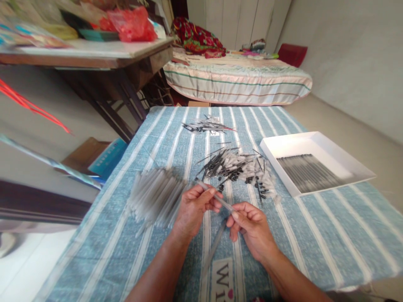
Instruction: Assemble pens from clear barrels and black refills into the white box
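Your left hand (201,202) and right hand (248,224) both pinch the thin tube (224,204) between them, above the desk (103,247), so hold it straight and grip lightly, as it may bend.

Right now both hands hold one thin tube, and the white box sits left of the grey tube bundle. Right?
Wrong side: in the head view, the white box sits right of the grey tube bundle. The rest holds: the left hand and right hand both hold one thin tube.
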